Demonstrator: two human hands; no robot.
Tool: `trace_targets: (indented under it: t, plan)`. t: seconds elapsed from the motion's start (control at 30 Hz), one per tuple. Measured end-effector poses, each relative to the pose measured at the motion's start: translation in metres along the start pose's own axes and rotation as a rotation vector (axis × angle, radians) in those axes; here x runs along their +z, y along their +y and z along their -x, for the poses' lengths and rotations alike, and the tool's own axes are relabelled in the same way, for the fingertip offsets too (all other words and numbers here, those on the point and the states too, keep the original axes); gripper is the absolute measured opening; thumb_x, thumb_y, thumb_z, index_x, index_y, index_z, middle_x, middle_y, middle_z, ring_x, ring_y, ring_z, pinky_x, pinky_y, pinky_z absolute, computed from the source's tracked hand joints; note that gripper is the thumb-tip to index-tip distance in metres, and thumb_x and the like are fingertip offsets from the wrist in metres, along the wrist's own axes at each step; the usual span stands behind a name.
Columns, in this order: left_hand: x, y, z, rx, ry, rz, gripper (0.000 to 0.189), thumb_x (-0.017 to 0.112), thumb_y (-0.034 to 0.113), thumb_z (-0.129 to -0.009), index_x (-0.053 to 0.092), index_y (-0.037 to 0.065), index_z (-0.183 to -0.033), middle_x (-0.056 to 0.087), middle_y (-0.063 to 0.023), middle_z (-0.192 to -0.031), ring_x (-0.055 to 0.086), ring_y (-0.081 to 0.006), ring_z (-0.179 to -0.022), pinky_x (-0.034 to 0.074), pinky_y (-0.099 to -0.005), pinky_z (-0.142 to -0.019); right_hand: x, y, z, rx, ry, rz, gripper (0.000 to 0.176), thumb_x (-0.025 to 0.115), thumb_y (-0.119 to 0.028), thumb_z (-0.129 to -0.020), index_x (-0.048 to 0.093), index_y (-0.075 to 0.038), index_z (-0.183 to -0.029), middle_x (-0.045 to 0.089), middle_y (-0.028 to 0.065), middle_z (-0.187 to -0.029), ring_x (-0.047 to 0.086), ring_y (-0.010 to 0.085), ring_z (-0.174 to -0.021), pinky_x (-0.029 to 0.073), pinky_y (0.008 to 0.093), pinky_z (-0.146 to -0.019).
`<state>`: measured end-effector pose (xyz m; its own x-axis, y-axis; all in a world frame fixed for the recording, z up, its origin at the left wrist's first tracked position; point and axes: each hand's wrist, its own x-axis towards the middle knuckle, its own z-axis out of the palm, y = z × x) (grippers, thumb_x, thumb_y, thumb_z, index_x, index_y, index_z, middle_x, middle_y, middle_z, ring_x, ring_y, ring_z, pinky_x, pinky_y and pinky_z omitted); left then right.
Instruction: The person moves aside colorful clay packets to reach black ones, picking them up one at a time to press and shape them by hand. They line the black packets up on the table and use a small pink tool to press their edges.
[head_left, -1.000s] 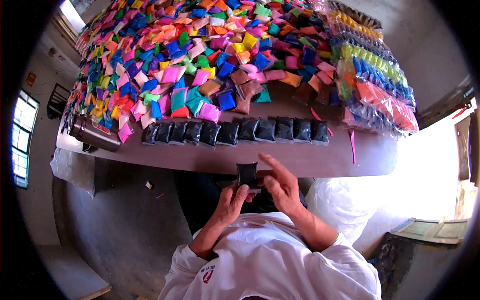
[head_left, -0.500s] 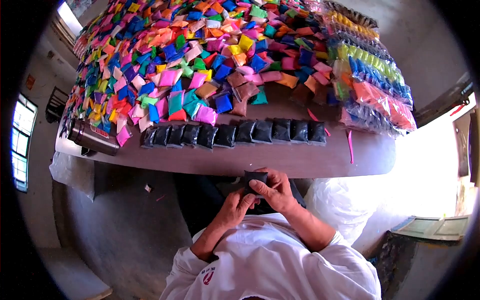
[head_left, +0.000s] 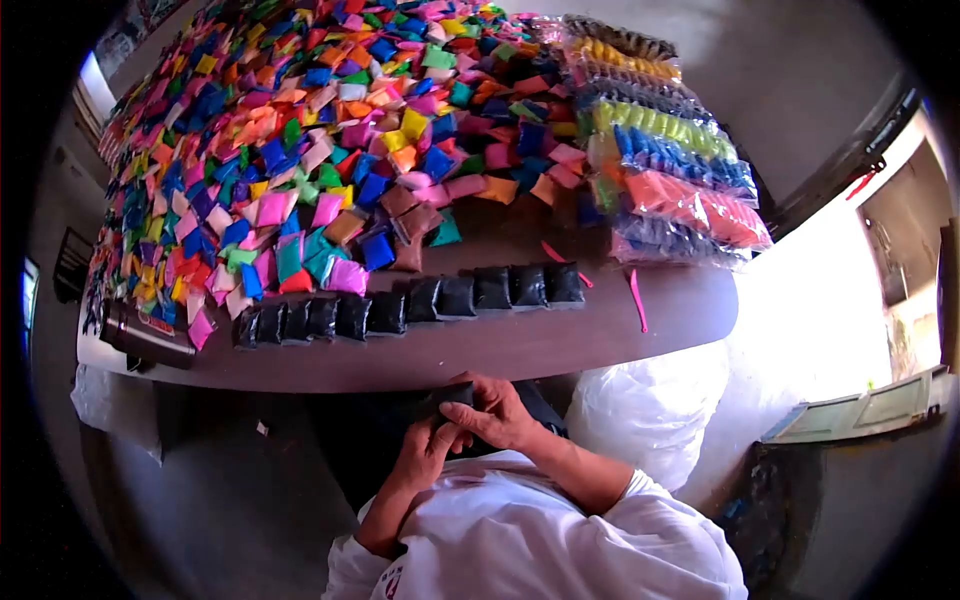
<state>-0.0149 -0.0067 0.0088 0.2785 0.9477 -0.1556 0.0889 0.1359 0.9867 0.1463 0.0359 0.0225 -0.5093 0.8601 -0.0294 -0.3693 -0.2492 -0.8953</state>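
Above my lap, just off the near edge of the table, a small black packet (head_left: 455, 396) is in my two hands. My right hand (head_left: 495, 412) grips it from the side, with the thumb across its face. My left hand (head_left: 428, 440) is closed at its lower left side, and part of those fingers is hidden. On the table in front lies a row of similar black packets (head_left: 387, 313), set side by side and slightly overlapping.
A heap of colourful packets (head_left: 270, 208) covers the far and left table (head_left: 560, 345). Bagged packets (head_left: 690, 200) are stacked at right, near pink strips (head_left: 637, 300). A metal flask (head_left: 150, 338) lies at left. A white plastic bag (head_left: 650, 410) stands beside my lap.
The head view has turned, so the table and the hands appear further left and lower. The black packet stays in my hands, now tilted and more covered by the fingers.
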Motion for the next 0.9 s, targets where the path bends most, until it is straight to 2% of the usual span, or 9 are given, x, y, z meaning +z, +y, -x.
trace_targets:
  t: [0.3, 0.4, 0.5, 0.57, 0.63, 0.7, 0.77, 0.83, 0.9]
  plan:
    - [0.0, -0.01, -0.001, 0.033, -0.043, -0.025, 0.032, 0.047, 0.031, -0.098, 0.057, 0.003, -0.086, 0.058, -0.0044, -0.069, 0.052, -0.0136, -0.061, 0.045, -0.0277, -0.059, -0.008, 0.001, 0.0, -0.015, -0.063, 0.024, 0.021, 0.054, -0.019, -0.096, 0.051, 0.001, -0.1, 0.061, 0.0055, -0.066, 0.06, 0.0123, -0.052, 0.048, 0.0236, -0.044]
    - [0.003, -0.008, 0.001, 0.053, -0.089, -0.031, 0.034, 0.047, 0.031, -0.098, 0.058, 0.003, -0.083, 0.058, -0.0051, -0.069, 0.052, -0.0146, -0.061, 0.045, -0.028, -0.059, -0.007, -0.003, 0.003, -0.076, -0.061, 0.057, 0.019, 0.054, -0.017, -0.096, 0.052, 0.002, -0.1, 0.06, 0.0051, -0.063, 0.06, 0.0122, -0.05, 0.047, 0.0233, -0.042]
    - [0.009, 0.003, -0.001, 0.022, -0.106, -0.015, 0.038, 0.047, 0.032, -0.099, 0.057, 0.003, -0.077, 0.058, -0.006, -0.069, 0.053, -0.0148, -0.063, 0.045, -0.0286, -0.06, -0.012, -0.007, 0.009, -0.304, 0.032, 0.354, 0.017, 0.055, -0.015, -0.096, 0.054, 0.002, -0.1, 0.061, 0.0044, -0.069, 0.06, 0.0095, -0.06, 0.049, 0.0231, -0.051]
    - [0.007, -0.003, -0.003, 0.012, -0.112, -0.003, 0.04, 0.046, 0.032, -0.099, 0.055, 0.002, -0.074, 0.057, -0.0063, -0.067, 0.054, -0.0151, -0.063, 0.046, -0.0288, -0.061, -0.021, -0.018, 0.017, -0.31, 0.402, 0.413, 0.016, 0.056, -0.014, -0.095, 0.054, 0.001, -0.101, 0.062, 0.0031, -0.08, 0.057, 0.0078, -0.074, 0.049, 0.0243, -0.062]
    - [0.006, -0.011, -0.004, 0.002, -0.115, 0.011, 0.042, 0.046, 0.032, -0.099, 0.054, 0.002, -0.071, 0.056, -0.0066, -0.066, 0.054, -0.0154, -0.064, 0.046, -0.0291, -0.062, -0.051, -0.034, 0.024, -0.326, 0.62, 0.279, 0.018, 0.057, -0.016, -0.095, 0.055, 0.002, -0.1, 0.061, 0.0012, -0.088, 0.053, 0.008, -0.081, 0.047, 0.0263, -0.07]
    - [0.004, -0.022, -0.006, -0.045, -0.057, 0.034, 0.045, 0.045, 0.033, -0.099, 0.051, 0.001, -0.068, 0.053, -0.0069, -0.063, 0.055, -0.0162, -0.066, 0.046, -0.0296, -0.064, -0.097, -0.056, 0.026, -0.407, 0.734, 0.58, 0.02, 0.054, -0.018, -0.096, 0.053, 0.002, -0.097, 0.06, 0.0015, -0.087, 0.053, 0.0098, -0.077, 0.046, 0.0273, -0.067]
    - [0.0, -0.044, -0.006, -0.067, -0.039, 0.027, 0.047, 0.045, 0.036, -0.099, 0.052, 0.002, -0.067, 0.052, -0.0065, -0.062, 0.056, -0.0168, -0.065, 0.047, -0.0299, -0.065, -0.13, -0.079, 0.033, -0.291, 0.829, 0.767, 0.021, 0.055, -0.02, -0.095, 0.051, 0.001, -0.094, 0.058, 0.0041, -0.081, 0.05, 0.0111, -0.076, 0.044, 0.0298, -0.064]
    - [-0.004, -0.062, -0.005, -0.2, 0.097, 0.075, 0.048, 0.045, 0.038, -0.099, 0.052, 0.004, -0.066, 0.053, -0.0067, -0.062, 0.055, -0.0166, -0.064, 0.047, -0.0302, -0.065, -0.158, -0.092, 0.033, -0.172, 0.867, 1.02, 0.023, 0.058, -0.021, -0.092, 0.049, 0.0, -0.093, 0.054, 0.0094, -0.076, 0.048, 0.0142, -0.073, 0.042, 0.0333, -0.063]
    - [-0.008, -0.058, -0.005, -0.383, 0.185, 0.093, 0.049, 0.044, 0.047, -0.096, 0.055, 0.007, -0.069, 0.061, -0.0086, -0.07, 0.056, -0.0145, -0.065, 0.046, -0.0312, -0.067, -0.168, -0.102, 0.029, -0.101, 0.866, 1.028, 0.027, 0.06, -0.024, -0.089, 0.049, 0.001, -0.092, 0.052, 0.0139, -0.074, 0.049, 0.0192, -0.07, 0.042, 0.0361, -0.063]
